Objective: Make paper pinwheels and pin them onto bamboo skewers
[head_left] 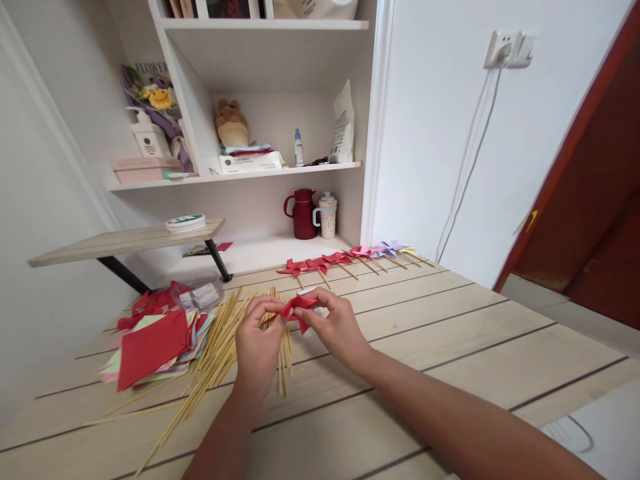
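Note:
Between my two hands a red paper pinwheel [303, 304] is held up above the table, its blades partly folded. My left hand [259, 333] pinches its left side with thumb and forefinger. On the other side my right hand [336, 325] grips it, the thumb pressed near the middle. Beneath and left of my left hand lie many thin wooden sticks [220, 347] in a loose pile. Farther left is a stack of coloured paper squares with a red sheet [153, 350] on top. A small white round object [307, 291] shows partly behind my hands.
A row of finished pinwheels on sticks [335, 260] lies along the table's back edge. A clear plastic box [200, 293] sits behind the paper stack. A raised wooden stand [125, 241] is at back left. Behind stand a red jug [303, 215] and a lidded cup [328, 217].

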Tool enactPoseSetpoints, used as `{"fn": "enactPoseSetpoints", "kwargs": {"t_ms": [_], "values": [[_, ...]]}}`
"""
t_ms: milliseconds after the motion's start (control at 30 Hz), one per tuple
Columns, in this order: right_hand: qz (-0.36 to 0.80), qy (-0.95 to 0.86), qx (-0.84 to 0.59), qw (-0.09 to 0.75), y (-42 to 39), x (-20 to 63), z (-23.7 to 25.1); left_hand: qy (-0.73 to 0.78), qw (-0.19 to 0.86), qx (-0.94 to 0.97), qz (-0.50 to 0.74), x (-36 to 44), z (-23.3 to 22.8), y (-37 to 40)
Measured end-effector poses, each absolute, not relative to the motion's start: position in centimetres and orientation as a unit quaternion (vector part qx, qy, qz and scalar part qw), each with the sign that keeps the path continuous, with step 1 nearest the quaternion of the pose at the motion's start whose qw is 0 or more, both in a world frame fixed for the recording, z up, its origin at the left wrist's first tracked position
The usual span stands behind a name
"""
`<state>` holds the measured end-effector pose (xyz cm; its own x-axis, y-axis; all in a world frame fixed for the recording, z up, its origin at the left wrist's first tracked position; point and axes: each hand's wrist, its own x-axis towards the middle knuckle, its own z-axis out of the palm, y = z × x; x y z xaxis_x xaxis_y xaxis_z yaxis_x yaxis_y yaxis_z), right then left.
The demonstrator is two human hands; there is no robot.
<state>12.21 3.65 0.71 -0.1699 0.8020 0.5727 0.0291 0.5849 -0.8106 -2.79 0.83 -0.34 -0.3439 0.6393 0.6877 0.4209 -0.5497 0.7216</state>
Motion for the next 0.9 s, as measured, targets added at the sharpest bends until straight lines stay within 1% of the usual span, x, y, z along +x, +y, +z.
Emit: {"fn": "enactPoseSetpoints", "kwargs": {"t_ms": [400,567,767,900], "values": [[0.363,-0.668,-0.324,0.563,4.18,12.3,0.42,0.466,0.088,0.566,0.674,-2.95,-0.68,0.84],[0.33,-0.682,-0.329,0.564,4.31,12.53,0.38,0.465,0.079,0.584,0.661,-2.85,-0.42,0.58],[0.337,-0.686,-0.325,0.557,4.13,12.52,0.5,0.455,0.038,0.59,0.666,-2.47,-0.21,0.31],[0.328,-0.692,-0.318,0.56,4.04,12.45,0.5,0.442,-0.017,0.614,0.654,-2.29,-0.16,0.08]]}}
